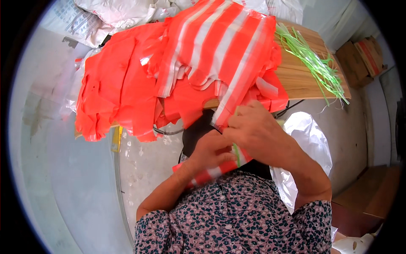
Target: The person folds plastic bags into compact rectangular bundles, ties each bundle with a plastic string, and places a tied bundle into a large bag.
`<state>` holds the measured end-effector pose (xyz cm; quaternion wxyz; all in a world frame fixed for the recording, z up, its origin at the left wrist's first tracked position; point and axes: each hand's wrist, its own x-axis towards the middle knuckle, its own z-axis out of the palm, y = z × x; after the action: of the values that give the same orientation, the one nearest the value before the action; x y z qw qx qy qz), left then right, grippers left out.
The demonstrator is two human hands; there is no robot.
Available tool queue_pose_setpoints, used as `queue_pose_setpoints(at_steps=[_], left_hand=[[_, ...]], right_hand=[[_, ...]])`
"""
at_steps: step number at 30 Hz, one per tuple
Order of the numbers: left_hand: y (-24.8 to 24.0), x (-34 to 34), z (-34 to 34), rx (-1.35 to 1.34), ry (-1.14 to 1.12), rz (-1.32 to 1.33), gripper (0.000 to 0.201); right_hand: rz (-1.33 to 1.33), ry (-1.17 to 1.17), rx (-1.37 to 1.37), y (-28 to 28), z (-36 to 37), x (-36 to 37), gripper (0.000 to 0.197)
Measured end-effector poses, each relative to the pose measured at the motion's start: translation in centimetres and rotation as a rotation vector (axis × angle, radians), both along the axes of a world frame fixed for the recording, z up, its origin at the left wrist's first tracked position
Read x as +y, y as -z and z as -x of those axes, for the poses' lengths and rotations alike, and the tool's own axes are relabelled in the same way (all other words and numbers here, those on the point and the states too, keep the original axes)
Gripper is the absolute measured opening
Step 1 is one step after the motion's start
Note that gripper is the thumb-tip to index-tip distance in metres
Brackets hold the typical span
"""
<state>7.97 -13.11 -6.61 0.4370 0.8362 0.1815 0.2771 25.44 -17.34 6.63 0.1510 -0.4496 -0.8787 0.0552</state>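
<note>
My left hand is closed on a bundle of red-and-white striped plastic bags held against my lap. A thin green plastic strip runs across the bundle between my hands. Just above, my right hand has its fingers curled in a pinch, with a bit of green showing at its top. The strip seems to pass up into these fingers, though they hide the grip itself. Close beyond it hangs the corner of a striped stack of bags on the wooden table.
Plain red plastic bags lie piled on the table's left, overhanging its front edge. Loose green strips spread over the right end. A white plastic bag is beside my right arm. White sacks sit behind; cardboard boxes stand at right.
</note>
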Motion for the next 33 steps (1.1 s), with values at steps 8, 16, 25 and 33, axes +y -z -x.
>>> queue_pose_setpoints(at_steps=[8,16,25,33], left_hand=[[0.7,0.0,-0.7,-0.166,0.006,0.064,0.009],[-0.9,0.2,-0.5,-0.137,0.111,0.434,0.008],[-2.4,-0.1,-0.6,0.194,-0.076,0.992,0.018],[0.2,0.5,-0.2,-0.090,0.353,0.762,0.011]], right_hand=[[-0.518,0.137,0.390,4.4,1.3,4.5,0.018],[0.017,0.172,0.040,7.6,-1.8,-1.3,0.013],[0.051,0.435,0.422,8.0,-1.0,-6.1,0.009],[0.301,0.165,0.319,9.6,-0.2,-7.8,0.014]])
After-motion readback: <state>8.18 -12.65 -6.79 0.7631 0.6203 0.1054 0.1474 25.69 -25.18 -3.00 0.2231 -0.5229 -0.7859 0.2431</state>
